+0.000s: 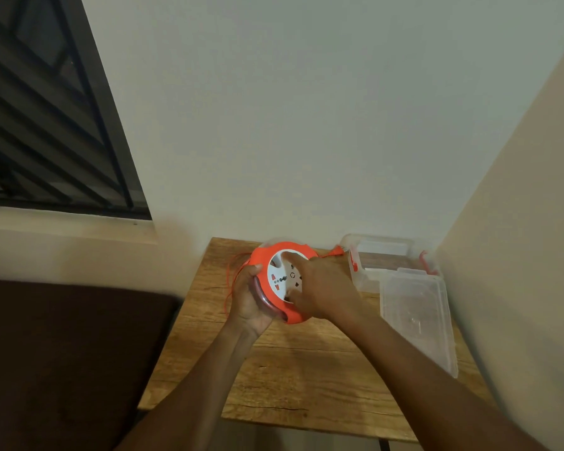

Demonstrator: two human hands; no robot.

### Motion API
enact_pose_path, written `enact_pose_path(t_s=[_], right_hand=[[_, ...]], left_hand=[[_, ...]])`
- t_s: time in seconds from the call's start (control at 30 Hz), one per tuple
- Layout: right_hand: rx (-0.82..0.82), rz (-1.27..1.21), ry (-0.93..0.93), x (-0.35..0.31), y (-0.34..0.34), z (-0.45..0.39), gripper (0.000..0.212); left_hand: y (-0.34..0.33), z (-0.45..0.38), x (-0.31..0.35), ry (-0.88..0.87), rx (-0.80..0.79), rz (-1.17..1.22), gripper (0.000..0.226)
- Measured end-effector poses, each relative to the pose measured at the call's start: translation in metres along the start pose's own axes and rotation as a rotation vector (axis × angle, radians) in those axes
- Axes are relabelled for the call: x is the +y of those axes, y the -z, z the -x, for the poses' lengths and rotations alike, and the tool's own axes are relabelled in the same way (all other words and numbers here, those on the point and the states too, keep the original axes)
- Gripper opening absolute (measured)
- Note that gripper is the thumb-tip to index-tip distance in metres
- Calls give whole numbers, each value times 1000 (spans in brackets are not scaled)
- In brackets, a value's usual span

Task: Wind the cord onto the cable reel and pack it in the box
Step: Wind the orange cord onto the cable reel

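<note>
While the left hand [249, 296] cups the orange cable reel [282, 281] from underneath and at its left rim, fingers curled closed around the housing, the right hand [319, 288] lies across the white socket face, its forefinger stretched up toward the top of the disc and the thumb pressed near the lower edge. That right hand looks set to turn the centre rather than to grip anything; it is spread fairly flat, with nothing enclosed in it.

The reel is held just above the wooden worktop [306, 369], toward the back left part of it, tilted so its round face looks up and back at the person. It has no real long axis, being a disc; its spindle points roughly toward the camera.

As for progress, winding seems under way but unfinished. Thin loops of orange cord [232, 281] hang loose off the left side of the reel, past the left hand, and a further stretch runs from the reel's upper right to the plug [336, 252], which lies on the worktop just beside the box. How much cord sits inside the housing I cannot tell.

The clear plastic box [381, 258] stands open at the back right corner, with red latches, and its lid [417, 317] lies flat in front of it. Nothing is packed yet.
</note>
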State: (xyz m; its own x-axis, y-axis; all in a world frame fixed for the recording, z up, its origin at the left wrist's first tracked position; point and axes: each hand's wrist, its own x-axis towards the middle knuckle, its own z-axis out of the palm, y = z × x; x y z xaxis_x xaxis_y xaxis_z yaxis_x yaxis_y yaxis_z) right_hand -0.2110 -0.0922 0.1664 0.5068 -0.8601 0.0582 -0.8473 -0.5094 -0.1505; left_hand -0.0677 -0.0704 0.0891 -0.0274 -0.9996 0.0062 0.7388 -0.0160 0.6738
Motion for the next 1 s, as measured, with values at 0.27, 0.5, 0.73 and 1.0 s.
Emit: enact_pose_path(t_s=[0.27,0.5,0.73,1.0], right_hand=[[-17,137,168,7,2,-12,76],[5,-91,-41,3,-6,-12,67],[-109,-1730,-962,-11,-26,-2,41],[219,-325,-253,-2,-27,13,36]], left_hand=[[2,3,8,9,-16,38,73],[-1,4,-2,-38,53,-77,53],[-8,4,-14,16,99,-295,34],[5,-1,-2,-17,70,-25,74]])
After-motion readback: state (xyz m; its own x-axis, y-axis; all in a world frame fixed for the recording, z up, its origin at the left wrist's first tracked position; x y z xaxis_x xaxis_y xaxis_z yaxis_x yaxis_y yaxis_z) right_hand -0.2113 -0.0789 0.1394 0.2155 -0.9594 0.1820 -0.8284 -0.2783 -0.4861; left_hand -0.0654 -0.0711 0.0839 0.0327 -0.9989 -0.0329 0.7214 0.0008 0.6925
